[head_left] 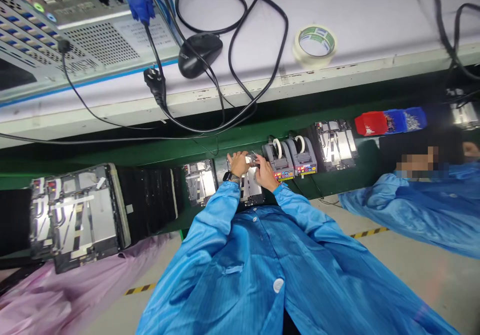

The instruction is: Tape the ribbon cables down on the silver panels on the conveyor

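In front of my body lies an opened laptop-like device part (250, 187) with silvery panels and dark strips. My left hand (239, 166), with a dark watch at the wrist, rests over its far edge, fingers stretched out and somewhat spread. Beside it my right hand (266, 175) is closed in a pinch on a thin, pointed tool, perhaps tweezers, whose tip reaches toward the left fingers. Just to the left is a second similar device part (201, 182). Close by on the right stand two grey tape dispensers (280, 162) with white tape rolls and lit displays.
Stacked device parts (84, 215) and black padded dividers (148, 195) fill the left. Another device part (335, 145), red and blue bins (392, 121) and a co-worker's blue sleeve (412, 205) are right. Above, a shelf (337, 72) carries a computer case, mouse (200, 52), tape roll (316, 44) and hanging cables.
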A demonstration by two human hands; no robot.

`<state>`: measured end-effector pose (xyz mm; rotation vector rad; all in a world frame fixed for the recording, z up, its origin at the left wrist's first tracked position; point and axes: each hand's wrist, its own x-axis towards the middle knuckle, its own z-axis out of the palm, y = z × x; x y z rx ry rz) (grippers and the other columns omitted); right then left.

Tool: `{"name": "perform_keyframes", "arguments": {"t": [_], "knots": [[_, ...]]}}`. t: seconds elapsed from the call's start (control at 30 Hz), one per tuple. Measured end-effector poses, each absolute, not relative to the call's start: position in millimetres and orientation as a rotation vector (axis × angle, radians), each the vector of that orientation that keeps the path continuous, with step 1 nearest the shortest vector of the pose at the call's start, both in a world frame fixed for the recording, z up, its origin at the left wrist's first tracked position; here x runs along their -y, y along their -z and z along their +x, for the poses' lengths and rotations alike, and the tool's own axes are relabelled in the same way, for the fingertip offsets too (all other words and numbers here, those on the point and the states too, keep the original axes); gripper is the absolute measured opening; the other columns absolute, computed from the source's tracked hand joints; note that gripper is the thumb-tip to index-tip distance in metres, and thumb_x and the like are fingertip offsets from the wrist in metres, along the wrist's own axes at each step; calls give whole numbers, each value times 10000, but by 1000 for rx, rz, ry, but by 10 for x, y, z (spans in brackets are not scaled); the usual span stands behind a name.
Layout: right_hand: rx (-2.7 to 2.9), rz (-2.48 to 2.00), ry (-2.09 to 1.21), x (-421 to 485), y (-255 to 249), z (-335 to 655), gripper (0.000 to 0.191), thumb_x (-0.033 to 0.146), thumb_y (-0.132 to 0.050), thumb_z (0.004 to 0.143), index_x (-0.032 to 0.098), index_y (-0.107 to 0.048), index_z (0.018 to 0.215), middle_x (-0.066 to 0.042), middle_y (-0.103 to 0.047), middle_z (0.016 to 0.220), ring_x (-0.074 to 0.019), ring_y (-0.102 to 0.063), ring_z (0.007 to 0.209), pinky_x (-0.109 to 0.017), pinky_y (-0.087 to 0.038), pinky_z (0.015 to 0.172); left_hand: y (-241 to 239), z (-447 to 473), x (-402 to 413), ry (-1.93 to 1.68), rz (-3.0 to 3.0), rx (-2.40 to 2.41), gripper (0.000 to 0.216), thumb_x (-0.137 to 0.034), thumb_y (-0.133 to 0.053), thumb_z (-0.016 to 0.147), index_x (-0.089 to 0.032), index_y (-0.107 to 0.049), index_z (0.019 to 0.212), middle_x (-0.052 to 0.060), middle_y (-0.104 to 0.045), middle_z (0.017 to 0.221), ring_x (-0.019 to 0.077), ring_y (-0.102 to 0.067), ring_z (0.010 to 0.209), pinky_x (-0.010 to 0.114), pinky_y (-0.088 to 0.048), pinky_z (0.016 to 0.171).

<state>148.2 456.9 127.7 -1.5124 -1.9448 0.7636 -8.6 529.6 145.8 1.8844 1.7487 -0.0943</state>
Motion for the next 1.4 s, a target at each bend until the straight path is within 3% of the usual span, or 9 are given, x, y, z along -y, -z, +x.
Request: {"name": "perform_keyframes", "arguments": {"t": [0.2,0.33,0.47,0.6,0.87,1.4], "knots": [[2075,-1532,-729,-4569,-1303,1479,772,75,-452,881,143,-236,1620,-191,-579,1343,-327,-580,1218,-516,-476,1078,-1459,-81,-5412,164,1801,-1737,461,-445,-742,858,-338,-647,1296,83,-641,1393,339,-513,1368,606,-183,1250],[1916,-1527,-792,-4634,-1295,1443,745,98,-469,889,181,-253,1597,-158,-603,1304,-283,-617,1145,-478,-487,1062,-1435,-80,-5460,190,1757,-1747,495,-477,-773,812,-353,-655,1276,76,-647,1392,344,-513,1371,604,-228,1228],[1636,-1621,-862,-4811,-1352,1543,619,169,-496,924,212,-321,1516,-78,-645,1093,-217,-648,922,-372,-542,893,-1425,-92,-5530,245,1708,-1784,542,-534,-821,737,-347,-662,1221,75,-659,1382,360,-518,1363,614,-245,1208],[1780,-1598,-1066,-5013,-1438,1727,567,125,-552,864,216,-434,1411,8,-619,865,-180,-611,753,-290,-492,742,-1451,-103,-5621,303,1685,-1751,604,-577,-848,687,-317,-639,1190,88,-672,1369,367,-514,1367,617,-239,1204],[2131,-1551,-1209,-5319,-1340,1657,662,3,-556,764,206,-448,1385,44,-624,794,-163,-608,742,-239,-430,698,-1443,-110,-5693,375,1679,-1721,655,-577,-868,664,-292,-617,1198,100,-656,1411,363,-510,1393,615,-215,1218],[2349,-1678,-1136,-5413,-1472,1549,714,74,-641,834,174,-387,1495,-41,-737,924,-219,-695,838,-277,-481,774,-1529,-100,-5707,408,1659,-1706,690,-584,-863,675,-291,-615,1249,109,-635,1449,370,-488,1422,605,-213,1215]]}}
